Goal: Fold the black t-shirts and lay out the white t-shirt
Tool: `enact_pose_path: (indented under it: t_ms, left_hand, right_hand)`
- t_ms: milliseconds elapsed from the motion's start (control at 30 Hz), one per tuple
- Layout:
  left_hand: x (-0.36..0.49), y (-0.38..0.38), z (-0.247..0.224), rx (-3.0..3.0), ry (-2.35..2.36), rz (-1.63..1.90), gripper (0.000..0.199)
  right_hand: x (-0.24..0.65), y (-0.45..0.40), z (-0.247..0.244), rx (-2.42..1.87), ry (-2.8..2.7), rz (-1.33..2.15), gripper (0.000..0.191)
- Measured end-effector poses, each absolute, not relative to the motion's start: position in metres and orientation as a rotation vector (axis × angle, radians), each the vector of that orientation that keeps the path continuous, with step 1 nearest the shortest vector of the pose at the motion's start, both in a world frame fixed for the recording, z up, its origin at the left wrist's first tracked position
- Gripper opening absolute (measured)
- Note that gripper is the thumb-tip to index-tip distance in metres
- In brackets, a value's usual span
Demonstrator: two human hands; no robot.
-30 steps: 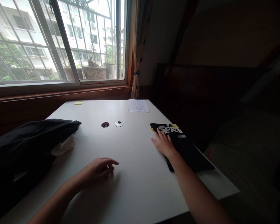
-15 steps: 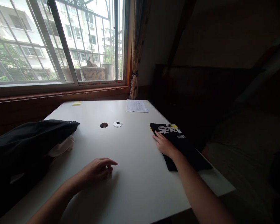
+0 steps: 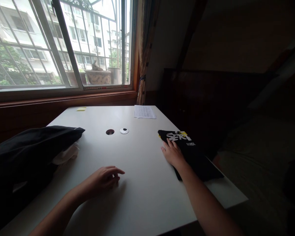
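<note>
One of the person's two hands, the right hand [image 3: 172, 154], lies over the left side of a folded black T-shirt [image 3: 199, 165], its fingers slightly apart and pinching nothing. The T-shirt sits on the right side of the white bench [image 3: 142, 190], printed lettering [image 3: 179, 136] upward, close along the right edge; whether any cloth overhangs there is hard to tell. The left hand [image 3: 109, 177] is loosely curled near the middle, fingers parted, holding nothing; its shadow falls just beside it, and contact with the top cannot be confirmed.

For steadying or smoothing the T-shirt, a flat palm with light, even pressure would likely serve best, since poking fingertips could ruck the thin layers. Any stroke is better made along the fold than toward the bench edge, where the bundle might slip off. The left hand, being free, could square the near corner.

Well apart on the left lies a heap of dark clothing [image 3: 34, 150], a pale cloth [image 3: 67, 154] showing beneath.
</note>
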State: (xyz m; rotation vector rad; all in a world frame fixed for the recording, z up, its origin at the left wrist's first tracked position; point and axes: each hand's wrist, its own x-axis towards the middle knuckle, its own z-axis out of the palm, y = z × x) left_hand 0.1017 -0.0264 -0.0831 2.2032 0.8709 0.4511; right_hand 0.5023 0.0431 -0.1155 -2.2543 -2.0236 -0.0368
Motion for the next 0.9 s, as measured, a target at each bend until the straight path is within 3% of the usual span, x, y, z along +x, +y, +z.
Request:
enact_pose_path:
  t_ms: [900]
  left_hand:
    - [0.102,-0.028,-0.084,2.277,0.860,0.476,0.032]
  right_hand:
    - [0.526,0.059,-0.119,-2.003,-2.225,0.024,0.056]
